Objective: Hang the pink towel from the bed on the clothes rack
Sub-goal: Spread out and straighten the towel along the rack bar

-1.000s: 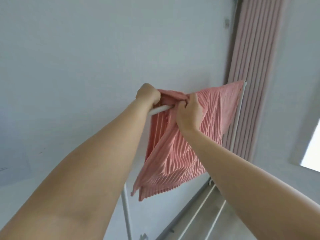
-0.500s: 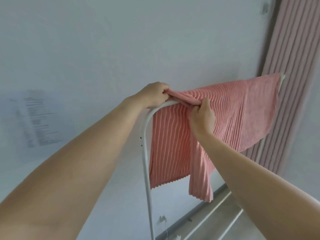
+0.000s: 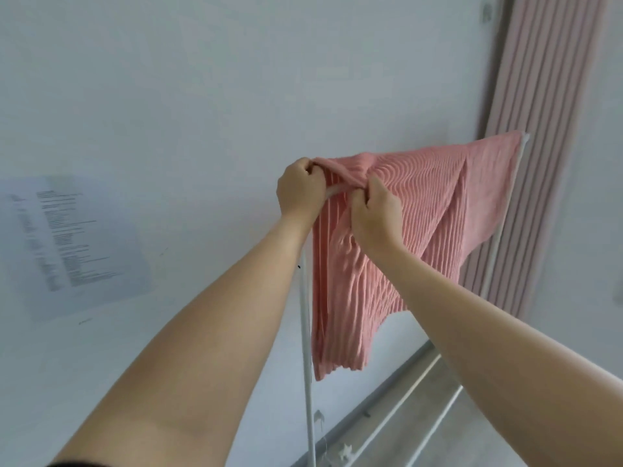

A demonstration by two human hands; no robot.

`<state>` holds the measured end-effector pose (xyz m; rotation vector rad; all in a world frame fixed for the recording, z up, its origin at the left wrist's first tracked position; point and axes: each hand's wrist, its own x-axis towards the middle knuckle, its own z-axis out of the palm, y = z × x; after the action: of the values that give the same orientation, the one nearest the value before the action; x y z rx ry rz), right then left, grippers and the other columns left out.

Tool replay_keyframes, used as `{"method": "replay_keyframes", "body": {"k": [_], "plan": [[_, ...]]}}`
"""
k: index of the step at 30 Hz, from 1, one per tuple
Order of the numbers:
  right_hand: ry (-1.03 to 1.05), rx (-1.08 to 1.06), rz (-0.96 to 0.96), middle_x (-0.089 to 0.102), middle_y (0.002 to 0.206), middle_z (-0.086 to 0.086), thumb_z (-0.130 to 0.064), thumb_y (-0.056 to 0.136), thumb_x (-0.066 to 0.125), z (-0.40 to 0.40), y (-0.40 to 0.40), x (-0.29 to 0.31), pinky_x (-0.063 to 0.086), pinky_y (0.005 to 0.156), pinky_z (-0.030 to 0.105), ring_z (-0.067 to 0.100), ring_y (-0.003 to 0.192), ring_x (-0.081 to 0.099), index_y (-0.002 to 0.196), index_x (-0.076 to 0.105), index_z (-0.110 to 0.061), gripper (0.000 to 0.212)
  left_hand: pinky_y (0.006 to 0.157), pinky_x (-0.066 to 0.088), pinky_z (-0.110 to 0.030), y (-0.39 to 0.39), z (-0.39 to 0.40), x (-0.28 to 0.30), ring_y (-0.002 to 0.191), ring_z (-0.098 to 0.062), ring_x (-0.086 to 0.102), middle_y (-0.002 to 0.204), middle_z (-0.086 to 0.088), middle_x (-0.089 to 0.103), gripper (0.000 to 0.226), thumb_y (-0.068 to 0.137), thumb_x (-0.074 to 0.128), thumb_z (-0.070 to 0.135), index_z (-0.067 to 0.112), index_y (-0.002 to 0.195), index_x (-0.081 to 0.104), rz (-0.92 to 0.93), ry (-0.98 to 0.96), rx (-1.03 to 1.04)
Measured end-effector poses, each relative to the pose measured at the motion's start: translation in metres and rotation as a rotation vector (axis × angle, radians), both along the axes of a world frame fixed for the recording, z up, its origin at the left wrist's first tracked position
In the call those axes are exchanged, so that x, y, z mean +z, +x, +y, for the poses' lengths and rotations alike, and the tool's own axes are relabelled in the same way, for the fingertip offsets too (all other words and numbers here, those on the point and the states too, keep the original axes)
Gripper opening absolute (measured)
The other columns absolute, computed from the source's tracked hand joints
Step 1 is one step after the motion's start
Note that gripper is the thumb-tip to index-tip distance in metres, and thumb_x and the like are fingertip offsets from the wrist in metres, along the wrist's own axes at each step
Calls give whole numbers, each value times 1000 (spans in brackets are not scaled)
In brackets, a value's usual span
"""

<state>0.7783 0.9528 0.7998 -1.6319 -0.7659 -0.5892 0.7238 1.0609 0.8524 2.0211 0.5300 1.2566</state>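
The pink towel looks light, soft and limp: a ribbed fabric that folds and bunches wherever it is pulled, with nothing stiff in it. It probably grips the rail a little, since its ridged weave is not slick, but an uneven drape could still let it slide off toward the heavier side. The best places to hold it appear to be along the top fold where it crosses the rail, or at the hanging corners when evening out the drop.

The towel lies draped over the top rail of the white clothes rack, spread from the rack's left corner toward the far end near the pink curtain, its lower edge hanging free at uneven heights. Both hands are at the near end of that top fold. The left hand is closed around the bunched edge at the rail's bend, and the right hand, just beside it, pinches a ridge of fabric between thumb and fingertips. The rest of the towel hangs below and to the right of both hands.
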Motion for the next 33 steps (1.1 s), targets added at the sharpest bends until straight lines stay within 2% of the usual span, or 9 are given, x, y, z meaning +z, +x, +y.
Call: {"method": "replay_keyframes", "body": {"k": [3,6,9,13,18,20,24,30,33], "plan": [[-239,-77,12,55,61,-6,-19,91,50,-2,1,-12,33,44,23,9,48,49,74,48,-20,17,59,43,-34,-9,14,0,59,-17,49,60,4,54,19,87,53,15,11,68,53,25,54,-22],[-230,-128,-27,51,60,-8,-17,88,53,11,-12,-22,29,46,25,9,48,46,75,46,-22,16,65,52,-38,-24,32,-2,65,-26,55,63,0,58,17,86,55,16,12,69,54,45,155,-39],[-186,-109,-24,51,60,-7,-18,88,50,30,-33,-19,32,45,26,11,48,46,76,43,-23,14,76,59,-48,-34,37,-2,76,-31,65,70,-7,64,10,77,58,15,11,69,63,-4,-77,-292],[-122,-118,-81,50,57,-10,-21,90,50,46,-49,-7,31,43,24,8,47,46,72,41,-25,20,70,60,-52,-43,48,-18,74,-31,69,73,-11,69,30,86,54,34,11,72,66,63,-77,-330],[-260,-169,-36,52,57,-6,-20,93,52,47,-45,-17,31,45,28,12,49,46,74,50,-16,19,60,56,-29,-46,46,-38,72,-27,64,70,-3,63,36,100,43,26,9,72,58,-18,-66,-191],[-231,-163,-20,54,58,-6,-23,96,51,48,-46,-19,36,46,29,12,48,47,75,52,-16,22,64,54,-35,-46,43,-38,75,-24,62,74,-2,62,28,99,44,22,8,78,57,-32,-33,-215],[-103,-220,-30,53,60,-13,-27,97,51,48,-50,-7,31,46,21,2,50,47,74,51,-23,24,77,62,-53,-51,44,-41,102,-27,68,113,-14,68,24,98,49,17,11,117,63,-7,-439,-587],[-102,-234,-46,56,67,-15,-23,96,54,55,-48,15,30,49,16,-1,60,51,81,57,-18,16,91,53,-44,-55,47,-46,90,-30,59,90,-14,64,28,99,47,14,1,102,71,14,-765,-856],[-100,-232,-38,56,66,-15,-20,94,55,57,-48,21,30,50,14,-1,61,52,81,58,-18,14,80,49,-40,-51,48,-53,84,-27,60,88,-14,66,33,100,49,21,-3,101,72,-35,-728,-808]]}}
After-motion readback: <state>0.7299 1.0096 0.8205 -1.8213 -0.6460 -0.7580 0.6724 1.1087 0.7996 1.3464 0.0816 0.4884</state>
